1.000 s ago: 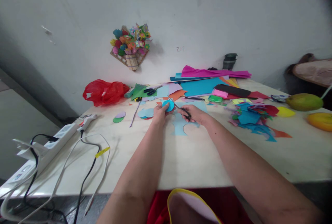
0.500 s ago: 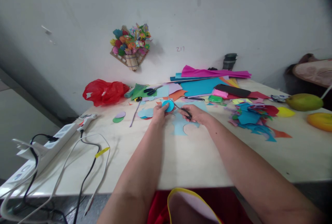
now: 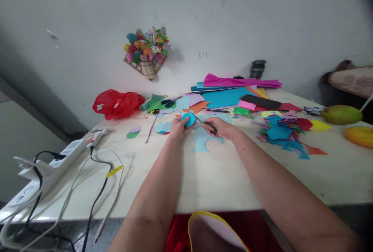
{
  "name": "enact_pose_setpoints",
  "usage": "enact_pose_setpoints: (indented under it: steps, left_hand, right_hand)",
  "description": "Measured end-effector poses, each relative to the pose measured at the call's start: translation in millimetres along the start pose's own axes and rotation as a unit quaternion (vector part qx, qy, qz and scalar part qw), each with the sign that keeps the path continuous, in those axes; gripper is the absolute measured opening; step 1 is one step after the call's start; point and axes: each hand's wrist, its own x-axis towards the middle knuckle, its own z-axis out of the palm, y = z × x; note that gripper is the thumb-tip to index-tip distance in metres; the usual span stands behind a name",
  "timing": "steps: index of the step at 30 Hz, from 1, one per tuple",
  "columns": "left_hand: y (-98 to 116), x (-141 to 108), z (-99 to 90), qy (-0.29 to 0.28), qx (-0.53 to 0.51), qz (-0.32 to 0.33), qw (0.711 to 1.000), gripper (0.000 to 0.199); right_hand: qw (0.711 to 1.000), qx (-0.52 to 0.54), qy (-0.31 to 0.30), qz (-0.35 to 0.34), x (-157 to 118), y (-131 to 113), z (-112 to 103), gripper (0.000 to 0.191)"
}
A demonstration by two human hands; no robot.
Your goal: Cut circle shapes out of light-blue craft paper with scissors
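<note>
This is a craft workspace, with coloured sheets (image 3: 225, 97) and scraps (image 3: 279, 128)

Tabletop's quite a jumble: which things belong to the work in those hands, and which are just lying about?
Seemingly in use:
- blue paper disc, in the left hand
- scissors, in the right hand
- perhaps the cut pale-blue sheet

Probably just lying about:
- red bag
- power strip
- green fruit
</note>
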Motion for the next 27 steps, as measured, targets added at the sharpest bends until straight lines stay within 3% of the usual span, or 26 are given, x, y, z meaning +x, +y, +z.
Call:
enact_pose_setpoints:
  steps: [27]
  left_hand:
    - [3.5,-2.4,-5.2,-0.038,0.024,-0.032,0.998,0.023]
  right_hand:
    - [1.000,-0.017,-0.012,0.000,-0.2,1.5,-4.7,0.029]
